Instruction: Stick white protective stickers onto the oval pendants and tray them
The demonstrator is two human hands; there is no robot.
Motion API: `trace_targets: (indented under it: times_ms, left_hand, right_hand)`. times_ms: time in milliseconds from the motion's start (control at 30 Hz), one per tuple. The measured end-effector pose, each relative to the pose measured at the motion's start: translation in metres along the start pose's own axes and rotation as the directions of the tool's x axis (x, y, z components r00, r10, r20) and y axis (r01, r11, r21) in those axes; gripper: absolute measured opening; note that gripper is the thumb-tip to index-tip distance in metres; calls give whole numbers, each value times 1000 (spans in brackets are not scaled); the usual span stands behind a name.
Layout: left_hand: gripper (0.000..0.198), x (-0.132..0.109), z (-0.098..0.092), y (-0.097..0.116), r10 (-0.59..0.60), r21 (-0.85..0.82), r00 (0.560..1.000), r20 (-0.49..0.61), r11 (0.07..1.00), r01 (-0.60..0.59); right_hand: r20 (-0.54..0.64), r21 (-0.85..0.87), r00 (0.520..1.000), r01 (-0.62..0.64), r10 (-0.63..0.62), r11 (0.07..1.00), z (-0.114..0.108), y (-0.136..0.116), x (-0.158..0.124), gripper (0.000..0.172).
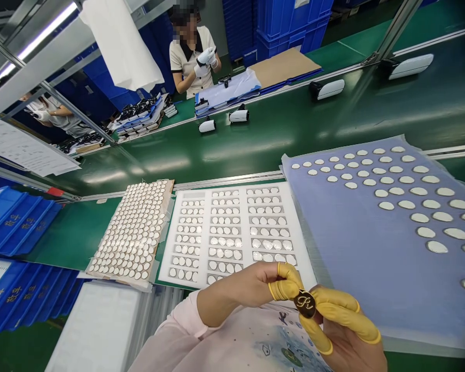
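Note:
Close to my chest, both hands are at a small dark oval badge (pixel 305 304) with a gold rim and a gold script letter on its face. My left hand (pixel 269 283), with yellow finger cots on some fingers, pinches its upper left edge. From the right, my right hand (pixel 343 323) grips the badge's other side between yellow-covered fingertips and thumb. Just beyond my hands lies a white foam tray (pixel 206 206) with rows of white oval pieces in its slots. The badge's back is hidden.
Right of the tray, a bluish sheet (pixel 344 248) bears scattered white ovals. On the left is a board (pixel 132 227) packed with them, beside blue bins (pixel 19 222). A green conveyor (pixel 271 139) carries black-and-white devices; a gloved co-worker (pixel 194 51) sits across it.

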State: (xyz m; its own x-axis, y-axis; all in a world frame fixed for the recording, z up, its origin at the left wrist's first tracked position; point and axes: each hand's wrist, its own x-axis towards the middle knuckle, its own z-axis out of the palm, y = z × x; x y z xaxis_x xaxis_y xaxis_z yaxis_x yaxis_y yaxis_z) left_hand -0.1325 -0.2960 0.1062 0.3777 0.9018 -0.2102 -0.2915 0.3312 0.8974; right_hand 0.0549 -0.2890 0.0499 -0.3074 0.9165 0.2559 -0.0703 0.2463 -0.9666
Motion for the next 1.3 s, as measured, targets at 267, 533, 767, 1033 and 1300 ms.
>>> trace_targets:
  times_ms: [267, 533, 767, 1033, 1300]
  left_hand:
    - [56, 1, -7, -9, 18, 15, 999, -31, 1000, -18]
    - [25, -2, -23, -23, 128, 433, 905, -406, 899, 67]
    - [44, -18, -74, -45, -251, 20, 866, -432, 958, 287]
    - [31, -70, -175, -39, -57, 182, 604, -795, 927, 327]
    - [37, -152, -332, 12, 205, 219, 92, -974, 776, 591]
  right_hand:
    - [20, 130, 994, 108, -111, 986, 7, -6, 20, 10]
    - [203, -312, 979, 48, 17, 949, 3, 26, 32, 6]
    - [692, -397, 551, 830, -467, 392, 23, 70, 61, 21]
    - [738, -370, 527, 839, -422, 399, 76, 77, 71, 13]
    - [731, -447, 618, 753, -287, 482, 66, 96, 59, 26]
